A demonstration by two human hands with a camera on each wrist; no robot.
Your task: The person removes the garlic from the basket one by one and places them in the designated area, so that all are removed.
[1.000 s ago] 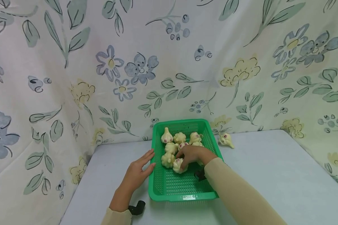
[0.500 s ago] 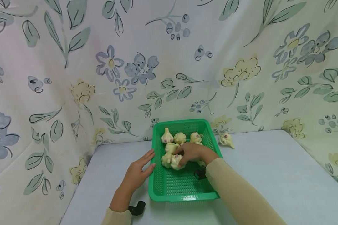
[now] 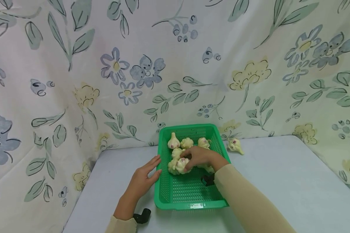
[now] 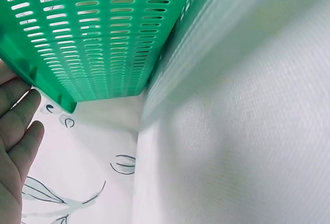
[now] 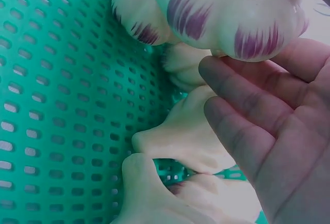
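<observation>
1 garlic (image 3: 182,165) farther fwd, R hand (image 3: 200,156)

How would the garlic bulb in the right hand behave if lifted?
The garlic bulb will probably stay stiff: its plump shape shows no visible sag in the right hand. Its surface looks smooth, so it may be slightly slippery. Given its rounded sides, it could roll a little if let go.

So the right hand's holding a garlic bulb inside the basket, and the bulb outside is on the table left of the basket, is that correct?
Not quite: the bulb outside is on the table right of the basket, as the head view shows. The right hand is holding a garlic bulb inside the basket, as you say.
</observation>
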